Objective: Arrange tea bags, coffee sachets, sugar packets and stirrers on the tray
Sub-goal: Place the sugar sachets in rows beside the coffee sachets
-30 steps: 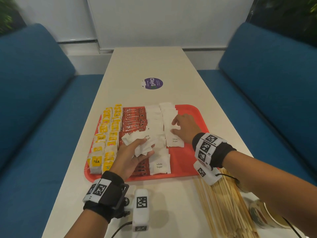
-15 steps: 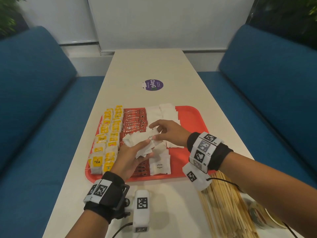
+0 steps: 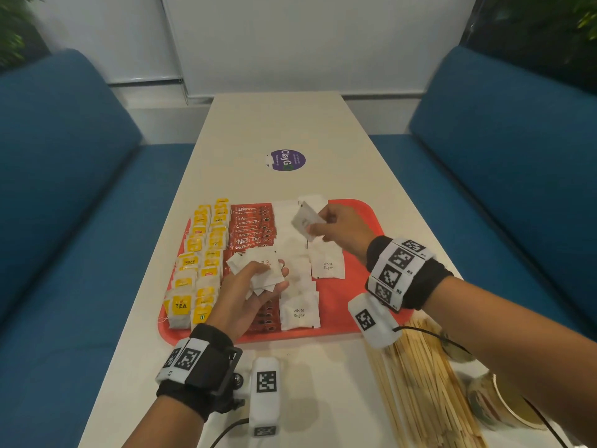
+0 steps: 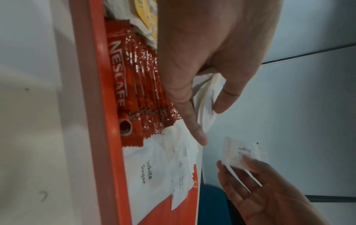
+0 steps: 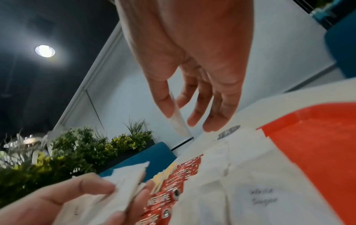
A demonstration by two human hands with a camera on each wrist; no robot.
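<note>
Sugar packets going onto the tray

Our left hand clutches a stack of packets over the coffee sachets; our right hand pinches one packet above the tray's far sugar rows. Stirrers lie on the tabletop.

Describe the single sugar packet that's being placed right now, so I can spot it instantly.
Start at the red tray on the long table. Over its far half, the right hand pinches one white sugar packet in the air. Unlike the flat rows of packets lying below and the bunch in the left hand, it is lifted and tilted.
</note>
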